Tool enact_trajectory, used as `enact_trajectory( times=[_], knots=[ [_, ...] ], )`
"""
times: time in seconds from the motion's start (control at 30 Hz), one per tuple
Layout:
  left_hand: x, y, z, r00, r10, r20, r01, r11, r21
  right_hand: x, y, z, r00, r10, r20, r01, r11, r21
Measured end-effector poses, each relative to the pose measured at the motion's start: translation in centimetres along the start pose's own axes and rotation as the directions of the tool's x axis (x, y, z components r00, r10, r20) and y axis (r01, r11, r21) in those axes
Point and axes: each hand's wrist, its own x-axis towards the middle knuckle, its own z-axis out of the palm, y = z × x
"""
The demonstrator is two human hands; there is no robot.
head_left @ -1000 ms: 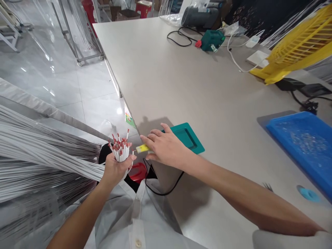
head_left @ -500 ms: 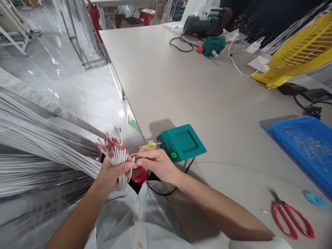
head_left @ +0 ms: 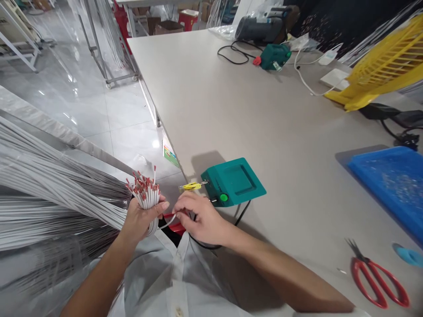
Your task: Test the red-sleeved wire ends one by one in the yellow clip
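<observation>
My left hand [head_left: 142,220] is wrapped round a thick bundle of white wires [head_left: 148,198], whose red-tipped ends point up. One white wire [head_left: 168,223] bends out of the bundle to my right hand [head_left: 198,215], which pinches it near its end between thumb and fingers; the tip is hidden by the fingers. Just beyond that hand, a green device [head_left: 236,180] with a round green button [head_left: 224,197] sits at the table's left edge. A yellow-handled piece [head_left: 191,186] with metal ends sticks out of its left side.
Long white wires [head_left: 59,185] lie along a rack at the left. Red-handled scissors [head_left: 373,277], a blue tray [head_left: 366,169] and a light-blue ring [head_left: 408,254] lie at the right. Farther back are a yellow fan [head_left: 380,66], a second green device [head_left: 274,56] and a dark motor [head_left: 257,30].
My right hand has drawn the single wire away from the bundle, to the right and slightly down. My left hand keeps its hold. The view has shifted slightly.
</observation>
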Motion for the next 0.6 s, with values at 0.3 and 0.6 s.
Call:
enact_trajectory(
  times=[0.3,0.6],
  knots=[
    [-0.9,1.0,2.0,0.996,0.002,0.084,-0.002,1.0,0.007,0.8,-0.6,0.4,0.975,0.047,-0.218,-0.046,0.999,0.012],
    [-0.7,0.2,1.2,0.988,0.044,0.151,-0.058,0.994,0.09,0.4,0.6,1.5,0.933,0.236,-0.271,-0.11,0.906,0.409]
  ],
)
